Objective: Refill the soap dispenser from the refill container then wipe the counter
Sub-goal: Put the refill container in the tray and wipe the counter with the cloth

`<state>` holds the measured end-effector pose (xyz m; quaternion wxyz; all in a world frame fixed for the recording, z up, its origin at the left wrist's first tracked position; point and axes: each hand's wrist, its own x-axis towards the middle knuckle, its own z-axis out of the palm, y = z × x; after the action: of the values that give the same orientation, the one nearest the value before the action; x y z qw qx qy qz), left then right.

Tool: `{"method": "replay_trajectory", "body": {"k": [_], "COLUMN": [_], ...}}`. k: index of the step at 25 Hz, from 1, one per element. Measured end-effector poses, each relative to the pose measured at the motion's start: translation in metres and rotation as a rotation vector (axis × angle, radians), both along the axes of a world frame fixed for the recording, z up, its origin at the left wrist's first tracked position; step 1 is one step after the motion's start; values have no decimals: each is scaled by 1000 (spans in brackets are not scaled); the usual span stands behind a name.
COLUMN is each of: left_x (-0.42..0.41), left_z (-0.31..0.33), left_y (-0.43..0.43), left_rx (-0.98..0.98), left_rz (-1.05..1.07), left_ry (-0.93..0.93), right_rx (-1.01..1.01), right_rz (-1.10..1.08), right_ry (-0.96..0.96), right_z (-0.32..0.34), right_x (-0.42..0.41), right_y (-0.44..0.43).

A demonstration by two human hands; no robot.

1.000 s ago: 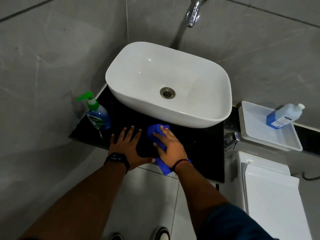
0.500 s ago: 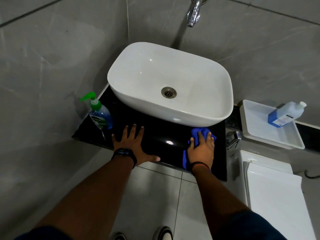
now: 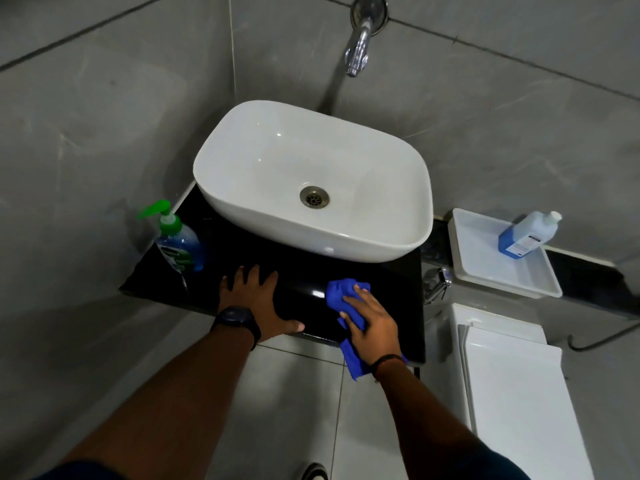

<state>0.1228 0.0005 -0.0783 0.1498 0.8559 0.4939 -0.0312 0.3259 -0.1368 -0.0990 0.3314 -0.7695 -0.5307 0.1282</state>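
Wiping step in hand, refill apparently done. Right hand (image 3: 372,323) is pressing a blue cloth (image 3: 341,294) with flat fingers onto the black table (image 3: 391,282), near edge, right of centre. Left hand (image 3: 258,303) is lying spread on the table, bracing. Soap dispenser (image 3: 180,242) is standing far left; refill bottle (image 3: 526,235) is sitting in the white tray (image 3: 485,268) on the right. Next move likely calls for sweeping left and lifting the left hand clear.

Left hand (image 3: 258,303), right hand (image 3: 372,325), seemingly flat
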Motion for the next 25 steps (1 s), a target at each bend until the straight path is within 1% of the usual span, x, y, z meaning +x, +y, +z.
{"method": "replay_trajectory", "body": {"k": [2, 4, 6, 8, 10, 13, 15, 18, 21, 25], "left_x": [22, 61, 110, 168, 226, 309, 358, 426, 469, 502], "left_z": [11, 22, 29, 32, 33, 29, 24, 11, -7, -34], "left_y": [-12, -30, -52, -74, -87, -88, -76, -47, -18, 12], "left_rx": [36, 0, -15, -21, -42, 6, 23, -37, -18, 36], "left_rz": [-157, -293, -430, -551, -623, -652, -651, -593, -563, -564], "left_ry": [-90, -209, -271, -307, -338, -375, -348, -266, -210, -134], "right_rx": [25, 79, 142, 170, 183, 200, 198, 167, 105, -31], "right_rz": [-172, -381, -605, -731, -750, -732, -681, -596, -535, -501], "right_ry": [67, 144, 209, 251, 295, 346, 358, 316, 331, 364], "right_z": [4, 10, 20, 31, 40, 44, 40, 24, 5, -26], "right_x": [17, 41, 72, 114, 163, 243, 292, 366, 416, 456], "right_y": [-19, -36, -50, -63, -73, -69, -54, -20, 16, 53]}}
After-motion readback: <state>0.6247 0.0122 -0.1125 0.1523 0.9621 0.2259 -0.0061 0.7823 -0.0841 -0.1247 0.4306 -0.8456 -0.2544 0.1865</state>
